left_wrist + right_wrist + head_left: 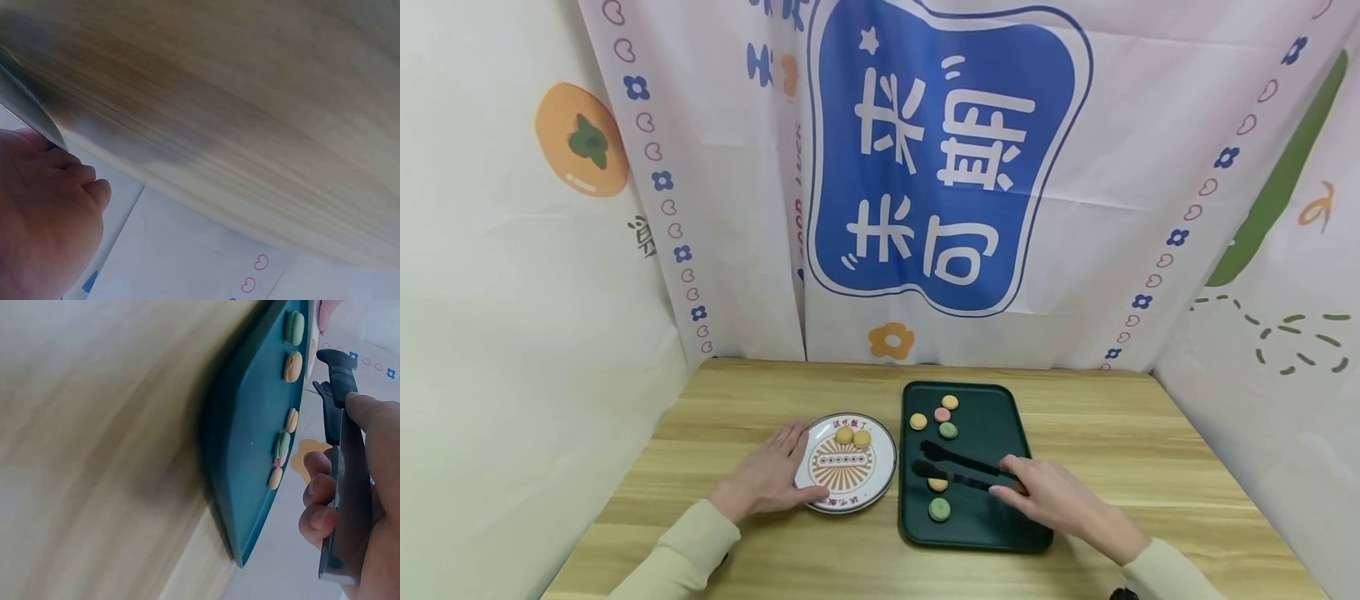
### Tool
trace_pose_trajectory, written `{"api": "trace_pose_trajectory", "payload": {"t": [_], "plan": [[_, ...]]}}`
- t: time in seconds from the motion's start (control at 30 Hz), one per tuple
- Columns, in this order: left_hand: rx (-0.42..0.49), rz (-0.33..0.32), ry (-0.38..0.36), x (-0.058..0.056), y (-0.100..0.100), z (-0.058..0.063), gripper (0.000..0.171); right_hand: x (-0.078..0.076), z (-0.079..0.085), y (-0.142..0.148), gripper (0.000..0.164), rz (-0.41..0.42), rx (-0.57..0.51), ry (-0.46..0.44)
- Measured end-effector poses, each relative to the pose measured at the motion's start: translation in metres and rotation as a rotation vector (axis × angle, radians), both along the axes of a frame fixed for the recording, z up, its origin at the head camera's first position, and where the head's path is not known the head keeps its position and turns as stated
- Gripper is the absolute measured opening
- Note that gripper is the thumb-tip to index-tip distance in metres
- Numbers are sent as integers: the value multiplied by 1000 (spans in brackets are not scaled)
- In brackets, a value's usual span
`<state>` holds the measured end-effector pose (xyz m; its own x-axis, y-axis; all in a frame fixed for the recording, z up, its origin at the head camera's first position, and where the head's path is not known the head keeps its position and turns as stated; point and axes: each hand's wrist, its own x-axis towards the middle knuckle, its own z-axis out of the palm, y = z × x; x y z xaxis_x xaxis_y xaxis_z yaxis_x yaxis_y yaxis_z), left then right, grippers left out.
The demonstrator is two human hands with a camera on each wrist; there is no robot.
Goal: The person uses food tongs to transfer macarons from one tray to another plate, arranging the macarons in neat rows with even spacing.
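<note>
My left hand (771, 475) holds the left rim of a white printed plate (881, 467), its thumb lying over the near edge. Two yellow macarons (853, 437) sit side by side on that plate. In my right hand (1052, 496) is a pair of black-tipped tongs (350, 487), gripped between thumb and curled fingers. The tongs' tips are spread over a dark green tray (992, 529), one partly covering a yellow macaron (937, 484). A green macaron (939, 509) lies nearer to me. Farther back are two yellow macarons, a pink macaron (942, 414) and another green macaron (948, 431).
Plate and tray stand close together on a wooden table (775, 558), the tray on the right. A printed cloth (850, 333) hangs behind the table's far edge. White walls (535, 350) with painted designs enclose both sides.
</note>
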<state>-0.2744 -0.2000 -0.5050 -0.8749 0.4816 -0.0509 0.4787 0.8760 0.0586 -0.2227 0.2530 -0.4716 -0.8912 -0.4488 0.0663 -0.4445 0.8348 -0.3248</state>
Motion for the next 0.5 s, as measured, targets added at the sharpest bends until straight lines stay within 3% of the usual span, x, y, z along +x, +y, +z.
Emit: {"api": "trace_pose_trajectory", "payload": {"t": [0.5], "plan": [[23, 7, 2, 1, 1, 1, 112, 11, -5, 12, 44, 21, 7, 37]]}}
